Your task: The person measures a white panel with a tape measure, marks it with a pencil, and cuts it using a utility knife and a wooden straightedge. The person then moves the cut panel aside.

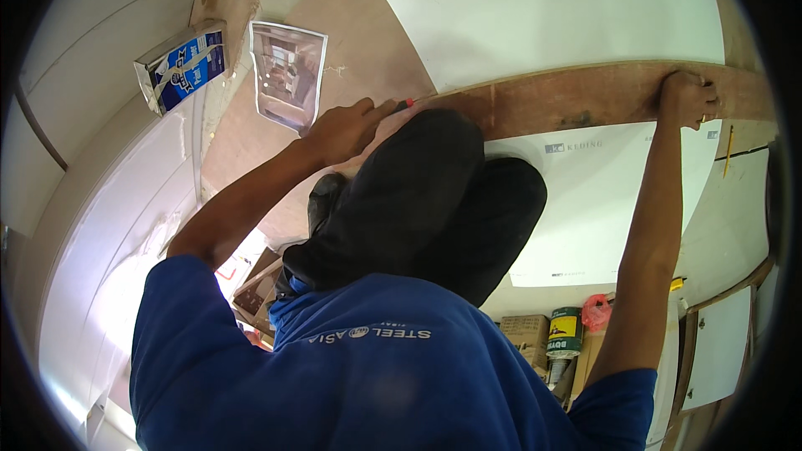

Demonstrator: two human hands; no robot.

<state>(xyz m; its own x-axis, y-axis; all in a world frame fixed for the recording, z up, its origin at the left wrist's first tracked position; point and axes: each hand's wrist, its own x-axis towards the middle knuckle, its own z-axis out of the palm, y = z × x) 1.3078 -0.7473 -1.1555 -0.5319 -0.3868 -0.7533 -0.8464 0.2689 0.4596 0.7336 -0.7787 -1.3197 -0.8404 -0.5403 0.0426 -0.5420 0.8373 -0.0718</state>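
A long brown wooden plank (585, 100) lies across a white sheet (585, 200), whose surface shows on both its far and near sides. My right hand (687, 98) is closed over the plank near its right end, fingers curled on the wood. Close to the plank's left end, my left hand (355, 129) is closed around a small dark tool with a red end (408, 104). Its exact kind is too small to make out. My bent knees (434, 175) in dark trousers hide part of the plank's left end and the sheet.
A printed picture (288, 75) lies left of the sheet, beside a blue and white box (188, 71). A yellow pencil (728, 150) rests right of the plank. Near my right arm stand a green and yellow can (565, 332), a cardboard box (525, 330) and a red plastic bag (596, 312).
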